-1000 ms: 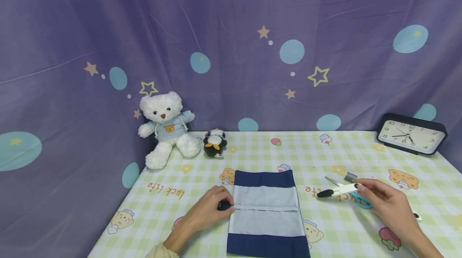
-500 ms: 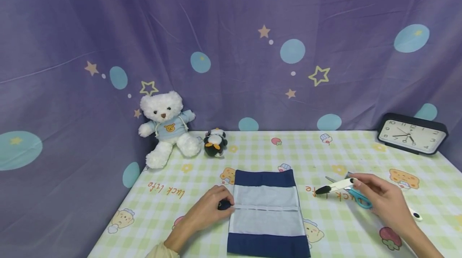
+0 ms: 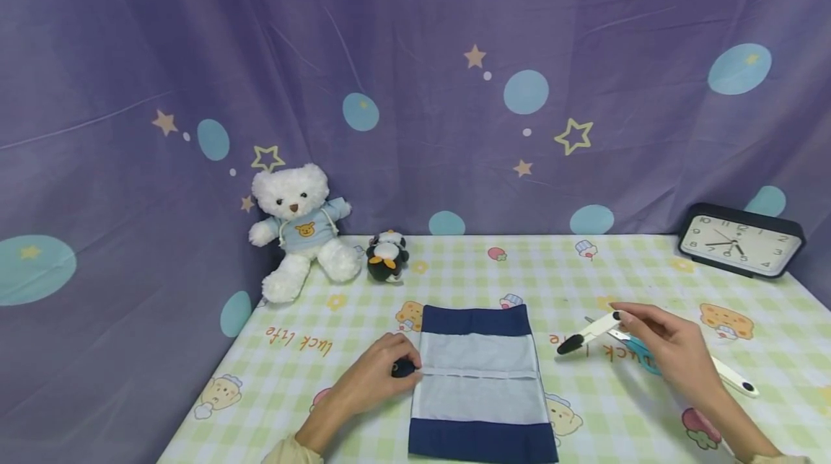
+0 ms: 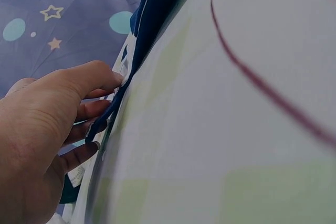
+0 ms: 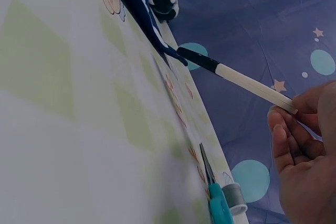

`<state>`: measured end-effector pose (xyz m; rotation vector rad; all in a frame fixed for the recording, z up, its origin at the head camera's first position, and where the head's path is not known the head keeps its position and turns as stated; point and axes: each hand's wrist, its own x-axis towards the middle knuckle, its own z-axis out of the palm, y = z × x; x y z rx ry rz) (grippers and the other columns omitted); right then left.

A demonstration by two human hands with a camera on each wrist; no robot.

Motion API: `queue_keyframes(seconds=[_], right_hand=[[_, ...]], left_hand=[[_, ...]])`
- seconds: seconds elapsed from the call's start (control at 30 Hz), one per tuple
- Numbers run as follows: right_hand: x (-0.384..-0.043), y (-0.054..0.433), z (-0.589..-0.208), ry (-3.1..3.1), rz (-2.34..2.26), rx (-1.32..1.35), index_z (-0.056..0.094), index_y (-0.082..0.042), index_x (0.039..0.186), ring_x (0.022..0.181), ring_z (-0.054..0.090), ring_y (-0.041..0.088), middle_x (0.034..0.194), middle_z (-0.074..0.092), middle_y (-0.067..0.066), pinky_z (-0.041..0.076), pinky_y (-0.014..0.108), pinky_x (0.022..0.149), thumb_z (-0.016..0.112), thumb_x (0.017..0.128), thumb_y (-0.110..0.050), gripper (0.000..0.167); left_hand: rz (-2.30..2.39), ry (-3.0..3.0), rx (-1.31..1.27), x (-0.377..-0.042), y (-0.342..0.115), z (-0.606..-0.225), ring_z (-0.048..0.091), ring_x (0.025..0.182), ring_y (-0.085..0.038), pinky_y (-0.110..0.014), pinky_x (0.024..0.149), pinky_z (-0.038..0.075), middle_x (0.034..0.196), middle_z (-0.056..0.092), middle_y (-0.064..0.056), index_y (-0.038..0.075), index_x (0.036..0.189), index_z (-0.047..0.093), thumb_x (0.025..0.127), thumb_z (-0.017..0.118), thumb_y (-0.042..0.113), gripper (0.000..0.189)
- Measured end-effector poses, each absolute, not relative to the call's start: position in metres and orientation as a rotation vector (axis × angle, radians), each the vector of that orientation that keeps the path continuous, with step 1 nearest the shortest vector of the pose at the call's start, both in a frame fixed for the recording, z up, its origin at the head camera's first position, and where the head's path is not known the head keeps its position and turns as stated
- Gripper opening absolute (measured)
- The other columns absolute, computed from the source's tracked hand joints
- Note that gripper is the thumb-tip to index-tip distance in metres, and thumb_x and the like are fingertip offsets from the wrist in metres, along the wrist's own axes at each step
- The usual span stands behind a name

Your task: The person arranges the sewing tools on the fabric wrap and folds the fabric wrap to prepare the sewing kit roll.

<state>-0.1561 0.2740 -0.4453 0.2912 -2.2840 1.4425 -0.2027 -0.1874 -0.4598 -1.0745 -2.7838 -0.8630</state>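
A pale grey-blue cloth (image 3: 480, 356) with navy bands at both ends lies flat on the table, a narrow white seam crossing its middle. My left hand (image 3: 376, 377) pinches its left edge at that seam, where a navy bit is turned up; the left wrist view shows this cloth edge (image 4: 123, 82) between thumb and fingers. In my right hand (image 3: 678, 356) a slim white pen-like tool (image 3: 600, 327) with a black cap is pinched by its end, held above the table right of the cloth. Below this hand lie turquoise-handled scissors (image 3: 639, 352), partly covered.
A second white stick (image 3: 733, 377) with a black dot lies right of the right hand. The right wrist view shows a grey thread spool (image 5: 234, 198) by the scissors. Farther back are a white teddy bear (image 3: 305, 233), a penguin toy (image 3: 386, 258) and a black clock (image 3: 740, 240).
My right hand has moved left and slightly away with the pen-like tool, whose capped end now points further down. More of the second white stick shows. The left hand and cloth stay put.
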Motion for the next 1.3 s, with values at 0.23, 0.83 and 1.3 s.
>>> queue_keyframes(seconds=[0.23,0.83,1.3], right_hand=[[-0.162,0.261,-0.44,-2.285,1.461,0.299,0.07,0.006,0.124,0.088,0.072,0.007,0.106,0.075,-0.01,0.055,0.019,0.073,0.064,0.102,-0.003,0.024],[-0.184,0.225,-0.443,-2.203,1.606,0.442,0.072,0.008,0.119,0.089,0.071,0.007,0.11,0.074,-0.011,0.055,0.019,0.078,0.062,0.103,0.0,0.021],[-0.196,0.202,-0.448,-2.21,1.672,0.525,0.072,0.006,0.121,0.089,0.072,0.012,0.11,0.075,0.008,0.057,0.025,0.071,0.061,0.103,-0.001,0.022]], left_hand=[[-0.87,-2.784,-1.076,-0.203,-0.187,-0.46,0.051,0.09,-0.005,-0.029,0.083,0.049,0.097,0.058,0.017,0.022,0.095,0.071,0.095,0.076,0.026,0.006],[-0.837,-2.792,-1.062,-0.202,-0.188,-0.459,0.051,0.091,-0.006,-0.03,0.084,0.048,0.098,0.058,0.016,0.023,0.095,0.07,0.095,0.077,0.025,0.007],[-0.825,-2.801,-1.052,-0.201,-0.187,-0.458,0.051,0.092,-0.005,-0.031,0.084,0.049,0.098,0.058,0.017,0.024,0.095,0.07,0.095,0.077,0.025,0.007]])
